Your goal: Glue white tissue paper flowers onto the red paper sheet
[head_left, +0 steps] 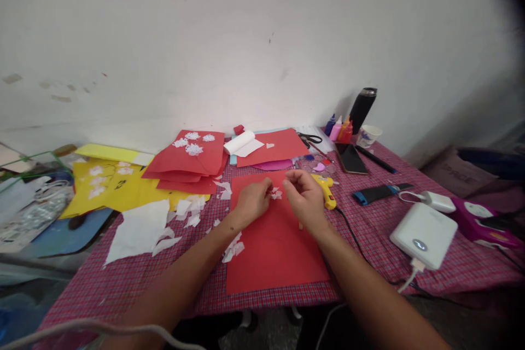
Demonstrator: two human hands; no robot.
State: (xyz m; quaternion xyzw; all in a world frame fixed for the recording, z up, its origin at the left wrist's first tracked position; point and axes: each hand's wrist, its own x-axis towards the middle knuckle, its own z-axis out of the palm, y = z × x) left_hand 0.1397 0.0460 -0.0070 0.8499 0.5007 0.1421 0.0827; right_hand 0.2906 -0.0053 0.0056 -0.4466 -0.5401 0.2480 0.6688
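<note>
A large sheet of red paper (279, 251) lies before me on the checked tablecloth. Over its upper part, my left hand (255, 199) is closed in a pinch; whatever its fingertips hold is hidden. A small cluster of white paper petals (276, 193) shows on the sheet right beside those fingertips. Across from it, my right hand (304, 197) is half curled, thumb and forefinger slightly apart, with nothing visible between them. Torn white paper scraps (233, 249) lie at the sheet's left edge. A yellow glue gun (326, 190) rests just beyond my right hand.
Red sheets with white paper flowers (192, 149) are stacked at back left, over yellow paper (88, 186). A white paper roll (241, 143), scissors (309, 138), paint bottles (340, 129), a black flask (363, 106) and a phone (351, 158) stand or lie behind. A white power bank (424, 235) sits right.
</note>
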